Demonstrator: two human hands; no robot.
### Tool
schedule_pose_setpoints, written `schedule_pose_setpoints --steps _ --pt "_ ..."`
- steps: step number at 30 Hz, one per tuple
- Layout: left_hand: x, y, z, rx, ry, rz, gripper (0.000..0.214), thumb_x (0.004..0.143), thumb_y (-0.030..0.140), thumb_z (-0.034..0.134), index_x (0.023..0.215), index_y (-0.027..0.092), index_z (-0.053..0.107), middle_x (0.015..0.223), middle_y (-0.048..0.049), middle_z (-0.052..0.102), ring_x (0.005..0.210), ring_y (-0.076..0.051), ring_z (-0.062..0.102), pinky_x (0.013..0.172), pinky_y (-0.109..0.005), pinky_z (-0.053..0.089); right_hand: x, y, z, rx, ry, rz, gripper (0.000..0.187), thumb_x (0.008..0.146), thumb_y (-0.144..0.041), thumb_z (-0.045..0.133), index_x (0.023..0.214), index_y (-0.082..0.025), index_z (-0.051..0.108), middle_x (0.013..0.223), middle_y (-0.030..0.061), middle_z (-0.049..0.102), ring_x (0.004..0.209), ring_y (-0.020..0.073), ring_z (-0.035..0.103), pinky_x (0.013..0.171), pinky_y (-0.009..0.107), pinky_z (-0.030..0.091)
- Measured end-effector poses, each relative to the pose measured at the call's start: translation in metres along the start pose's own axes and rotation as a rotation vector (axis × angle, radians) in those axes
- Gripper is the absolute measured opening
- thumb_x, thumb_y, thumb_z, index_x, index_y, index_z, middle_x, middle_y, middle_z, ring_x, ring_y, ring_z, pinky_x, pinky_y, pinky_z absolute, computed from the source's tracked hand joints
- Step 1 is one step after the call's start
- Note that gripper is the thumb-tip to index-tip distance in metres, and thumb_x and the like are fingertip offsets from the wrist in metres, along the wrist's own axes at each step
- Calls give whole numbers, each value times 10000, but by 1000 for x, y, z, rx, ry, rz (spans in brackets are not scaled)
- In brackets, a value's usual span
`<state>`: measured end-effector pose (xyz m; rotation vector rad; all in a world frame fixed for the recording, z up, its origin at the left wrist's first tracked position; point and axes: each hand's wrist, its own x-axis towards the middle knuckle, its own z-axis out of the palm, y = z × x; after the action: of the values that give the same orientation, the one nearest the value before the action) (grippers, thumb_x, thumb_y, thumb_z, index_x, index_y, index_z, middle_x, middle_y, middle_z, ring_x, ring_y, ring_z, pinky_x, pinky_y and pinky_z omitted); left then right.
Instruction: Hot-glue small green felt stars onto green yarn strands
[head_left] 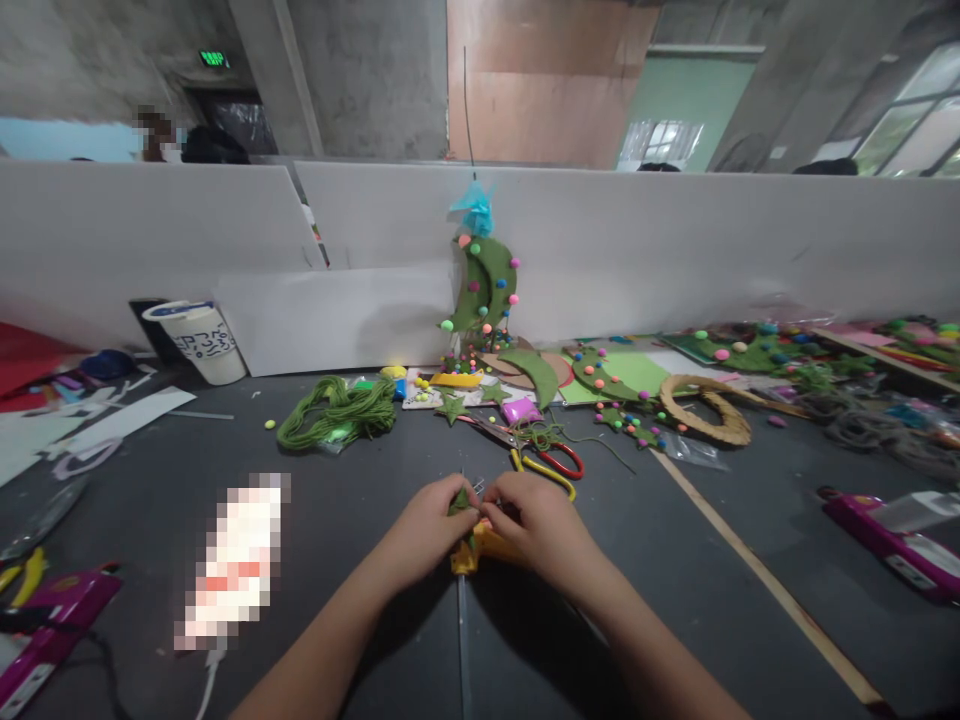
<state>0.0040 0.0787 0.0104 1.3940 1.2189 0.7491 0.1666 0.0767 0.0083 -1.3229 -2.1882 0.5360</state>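
So I've got both hands close together over the dark table (630, 620). My left hand (435, 518) is pinching a small green felt piece (460, 503) between thumb and fingers, and that piece sits right in front of me, just above the orange glue gun (501, 546). My right hand (531, 508) is right beside it with thumb and fingertips drawn together, but honestly I can't tell what's between them, if anything. A clear glue stick (463, 640) pokes out of the gun toward me. Just past my hands are the red-handled scissors (561, 458) and a yellow-handled pair (544, 475), then a couple of loose felt stars (451, 408). The green yarn bundle (337, 412) lies off to the left, and the pompom-covered crescent (487, 285) stands against the white divider (637, 250).
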Motion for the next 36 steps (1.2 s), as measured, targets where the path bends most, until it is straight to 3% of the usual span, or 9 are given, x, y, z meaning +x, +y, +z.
schedule_pose_setpoints --steps 3,6,12,16,20,27,32,36 --pt "1 0 1 61 141 62 108 705 285 592 707 180 567 645 10 554 579 -136 500 539 -232 378 -1 -4 1 -29 66 -3 104 818 -199 522 750 -182 600 729 21 620 690 147 534 628 236 348" --pt "2 -3 0 -91 172 62 127 718 293 594 759 176 564 668 6 562 561 -121 501 547 -233 399 -3 -6 0 -8 110 -16 125 828 -192 503 764 -181 609 729 26 622 696 150 536 642 240 356" --pt "-1 0 1 -466 20 16 149 728 284 614 774 153 558 694 6 546 569 -84 477 534 -198 391 -3 -6 -2 93 86 -3 131 825 -182 511 769 -184 630 721 14 634 665 137 538 612 224 351" --pt "-4 6 -2 -542 -82 -16 131 715 250 633 761 146 568 685 10 529 577 -79 476 523 -186 380 -1 -5 -5 191 55 -18 143 829 -176 516 761 -189 641 690 -2 625 645 125 535 593 213 350" --pt "-7 10 -7 -444 -150 -5 115 693 235 636 749 147 586 649 11 513 552 -91 477 494 -197 373 1 -3 -11 256 -1 -59 139 819 -173 549 731 -187 655 686 -4 590 675 121 539 616 213 365" --pt "-6 9 -13 -64 -227 3 85 685 236 605 709 160 575 605 24 496 509 -96 436 498 -214 356 -2 0 -16 118 -51 -131 89 809 -186 583 750 -197 650 742 0 551 737 130 513 646 226 362" --pt "-2 1 -5 210 -51 119 43 677 201 567 654 169 584 628 5 548 613 -144 492 564 -234 368 -2 -1 -6 -24 -35 -100 125 810 -181 571 695 -174 618 725 12 545 731 139 510 639 232 362" --pt "-2 3 0 206 125 98 42 684 217 557 685 183 582 645 10 558 607 -148 510 547 -231 385 -2 -6 0 -83 64 -27 111 807 -154 552 715 -171 613 751 26 547 744 151 508 653 240 364"
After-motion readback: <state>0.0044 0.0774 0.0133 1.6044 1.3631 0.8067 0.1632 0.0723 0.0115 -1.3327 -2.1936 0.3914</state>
